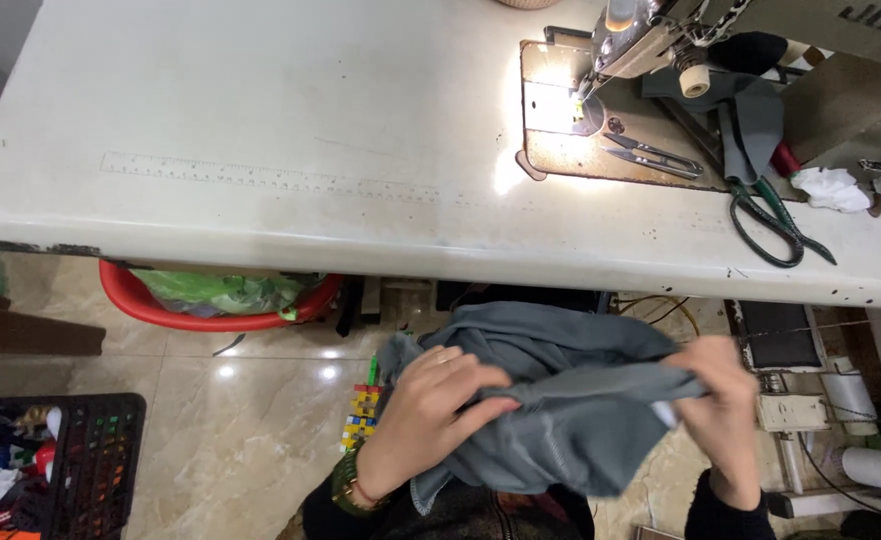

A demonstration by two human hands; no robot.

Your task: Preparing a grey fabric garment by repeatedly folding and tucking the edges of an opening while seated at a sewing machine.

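Below the near table (261, 230) edge, over the lap: grey cloth (561, 400) bunched, left hand (441, 400) and right hand (726, 400) both clenched on a stretched fold, apparently to straighten it. Scissors (776, 225) by the sewing machine (661, 40), within reach.

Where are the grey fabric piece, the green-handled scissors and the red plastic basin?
grey fabric piece (561, 420): head view, middle of the bunched cloth.
green-handled scissors (773, 222): head view, on the handle loops.
red plastic basin (161, 308): head view, front rim.
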